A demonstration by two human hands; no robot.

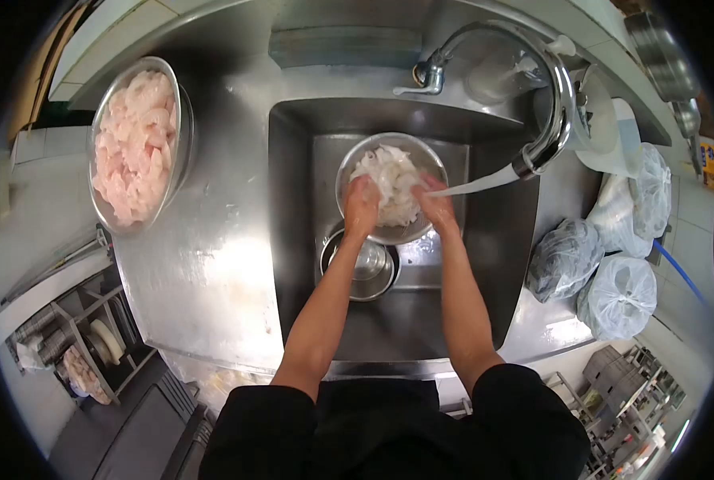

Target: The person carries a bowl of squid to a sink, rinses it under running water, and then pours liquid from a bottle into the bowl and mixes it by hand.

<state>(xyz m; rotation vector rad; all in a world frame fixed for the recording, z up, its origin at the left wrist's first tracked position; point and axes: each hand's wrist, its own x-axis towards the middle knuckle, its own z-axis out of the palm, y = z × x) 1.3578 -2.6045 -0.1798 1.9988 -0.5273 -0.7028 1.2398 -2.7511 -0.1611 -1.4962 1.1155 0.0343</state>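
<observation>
In the head view, both hands worked inside a metal bowl (pixel 343 186) in the sink (pixel 489 276), over a heap of pale, wet pieces (pixel 390 178). The left hand (pixel 362 202) was at the bowl's left side and the right hand (pixel 434 200) at its right, each touching the heap. The fingers were blurred and partly sunk among the pieces, so I could not tell whether either grip was spread or pinching anything. A water stream (pixel 485 183) ran from the curved faucet (pixel 562 88) toward the right hand.

Nearer the person, a metal pot (pixel 365 298) sat partly under the left forearm; whether it touched the bowl was unclear. On the steel desk (pixel 221 176) left of the sink, a second bowl (pixel 179 108) held pink pieces (pixel 135 152). To the right stood tied plastic bags (pixel 619 294), one with dark contents, near a blue tube (pixel 681 272). A yellow box (pixel 712 163) at the far right bore dark markings, too small to read.
</observation>
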